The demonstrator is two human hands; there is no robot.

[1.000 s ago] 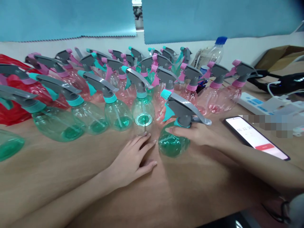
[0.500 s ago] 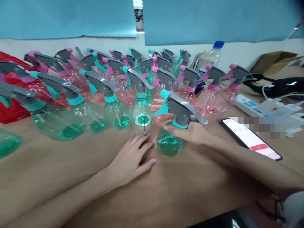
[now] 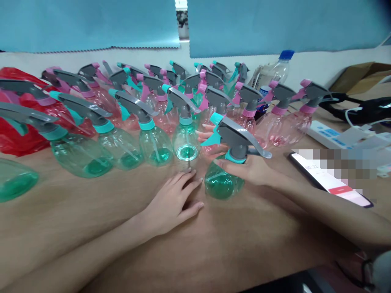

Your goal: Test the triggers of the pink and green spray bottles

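My right hand grips a green spray bottle just below its turquoise collar. Its thumb lies across the front, and the other fingers show behind the neck, partly hidden by the grey and turquoise trigger head. The bottle stands upright on the wooden table, some green liquid inside it. Just left of this bottle, my left hand rests palm down on the tabletop with its fingers apart, holding nothing. Beyond my left fingertips stands another green spray bottle, the nearest of a row.
Several green and pink spray bottles crowd the back and left. A red plastic bag is at far left. To the right are a phone, a power strip with plugs, a cardboard box and a blue-capped bottle.
The whole view has shifted slightly, so things appear a little further right. My right hand keeps its hold on the spray bottle, and my left hand stays flat on the table.
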